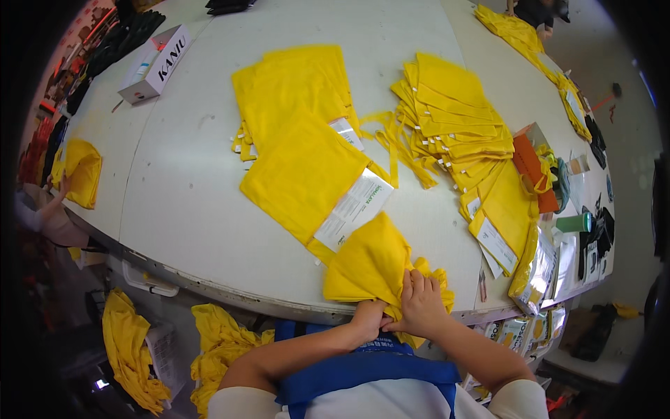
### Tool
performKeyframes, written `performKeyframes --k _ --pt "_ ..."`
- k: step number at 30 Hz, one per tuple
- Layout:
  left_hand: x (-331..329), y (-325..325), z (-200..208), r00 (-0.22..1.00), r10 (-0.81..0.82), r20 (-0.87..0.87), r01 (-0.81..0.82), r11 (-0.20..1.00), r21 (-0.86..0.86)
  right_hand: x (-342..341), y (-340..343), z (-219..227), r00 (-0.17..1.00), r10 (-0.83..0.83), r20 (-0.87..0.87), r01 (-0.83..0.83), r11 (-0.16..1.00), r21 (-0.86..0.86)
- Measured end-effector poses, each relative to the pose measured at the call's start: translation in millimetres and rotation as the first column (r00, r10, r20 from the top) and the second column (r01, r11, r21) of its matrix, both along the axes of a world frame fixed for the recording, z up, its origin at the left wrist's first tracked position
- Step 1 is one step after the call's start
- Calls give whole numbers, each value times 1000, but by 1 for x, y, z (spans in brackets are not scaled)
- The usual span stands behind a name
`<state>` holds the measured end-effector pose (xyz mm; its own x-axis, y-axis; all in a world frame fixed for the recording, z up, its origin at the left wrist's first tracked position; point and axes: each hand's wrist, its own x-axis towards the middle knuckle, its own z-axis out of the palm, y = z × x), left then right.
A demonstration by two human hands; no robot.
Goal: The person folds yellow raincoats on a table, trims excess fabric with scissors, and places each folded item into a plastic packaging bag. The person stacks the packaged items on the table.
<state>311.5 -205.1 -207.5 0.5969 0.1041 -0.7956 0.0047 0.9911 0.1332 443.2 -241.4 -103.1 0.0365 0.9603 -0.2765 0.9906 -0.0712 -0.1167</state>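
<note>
At the table's near edge, a bunched yellow cloth piece [370, 260] is gathered up in front of me. My right hand [423, 307] is closed on its gathered right side, the fingers bent over the folds. My left hand [368, 321] is closed at the lower edge of the same cloth, with its fingertips hidden in the fabric. Just beyond lies a flat folded yellow piece [307, 183] with a white printed card [354, 208] along its near right side. It overlaps a stack of flat yellow pieces [296, 84] that has another card partly showing.
To the right lies a fanned pile of yellow pieces [453, 105] with loose ties. An orange box [534, 167], a green cylinder [574, 223], small snips [482, 286] and plastic packets [536, 269] are nearby. A white box [155, 64] stands far left. Other people work at both sides.
</note>
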Motion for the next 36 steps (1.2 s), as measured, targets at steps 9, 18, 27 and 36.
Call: performKeyframes --k 9,18,27,36 --pt "11 24 9 977 -214 -24 170 699 695 64 29 -4 697 -658 -285 473 720 -508" --pt "1 62 69 906 -385 176 12 439 899 60 25 23 -537 -287 -793 457 692 -559" --pt "-13 124 123 968 -252 -5 -99 -398 912 38 24 7 -850 -39 -525 274 819 -505" --pt "-54 71 129 987 -150 52 -119 -482 868 10 25 21 -924 77 -374 266 833 -485"
